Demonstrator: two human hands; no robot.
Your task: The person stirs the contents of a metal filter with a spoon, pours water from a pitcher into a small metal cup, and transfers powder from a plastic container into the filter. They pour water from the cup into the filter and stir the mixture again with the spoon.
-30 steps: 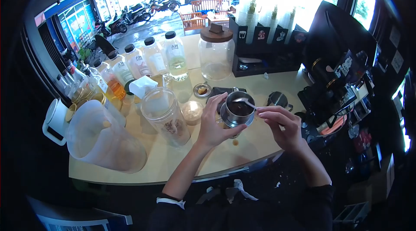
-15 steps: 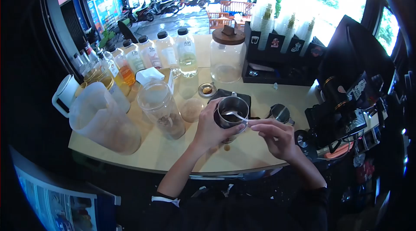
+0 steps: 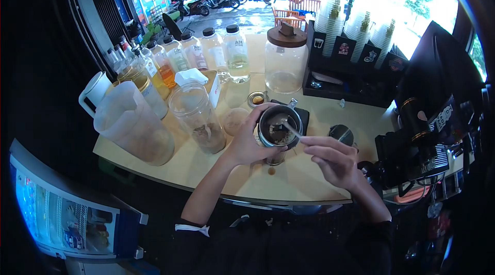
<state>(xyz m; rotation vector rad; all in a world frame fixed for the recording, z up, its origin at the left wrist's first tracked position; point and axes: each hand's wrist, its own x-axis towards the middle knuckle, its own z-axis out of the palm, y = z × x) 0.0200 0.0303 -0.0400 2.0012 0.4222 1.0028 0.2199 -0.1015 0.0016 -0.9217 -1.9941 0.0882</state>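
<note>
My left hand (image 3: 247,143) wraps round the side of a metal cup (image 3: 264,115), which is tipped toward me. Dark liquid with lighter foam or grounds shows inside. Between its pinched fingers, my right hand (image 3: 335,159) holds a spoon (image 3: 293,130) by the handle, its bowl end down in the cup. Behind the cup lie a small round metal lid (image 3: 256,100) and a black mat (image 3: 304,116). To its left stands a clear jar (image 3: 191,112) with brown powder in the bottom.
A frosted pitcher (image 3: 131,125) stands on the left. Several bottles (image 3: 238,61) and a wooden-lidded glass jar (image 3: 285,66) line the back, beside a black cup rack (image 3: 345,87). A metal container (image 3: 341,135) and a black machine (image 3: 412,141) are on the right; a fridge (image 3: 77,213) is low left.
The cup is now tipped further toward the camera, so more of its inside shows. My right hand has drawn slightly back with the spoon. The whole view has shifted.
</note>
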